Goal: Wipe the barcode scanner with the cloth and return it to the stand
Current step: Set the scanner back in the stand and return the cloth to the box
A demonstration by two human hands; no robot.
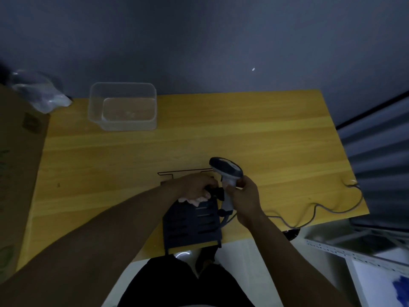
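Note:
The barcode scanner (225,171) is grey and white with a dark head, held upright over the front middle of the yellow table (276,147). My right hand (245,198) grips its handle. My left hand (194,187) is closed on a pale pink cloth (194,200) and rests on the black clamp at the top of the dark slotted stand (192,227), just left of the scanner's handle. The cloth shows only below my fingers. The scanner's grey cable (314,209) trails right across the table.
A clear plastic tub (122,106) stands at the table's back left. A cardboard box (20,169) lines the left edge, with a crumpled plastic bag (42,94) behind it. The cable loops near the table's right front edge. A grey wall lies behind; metal shelving at right.

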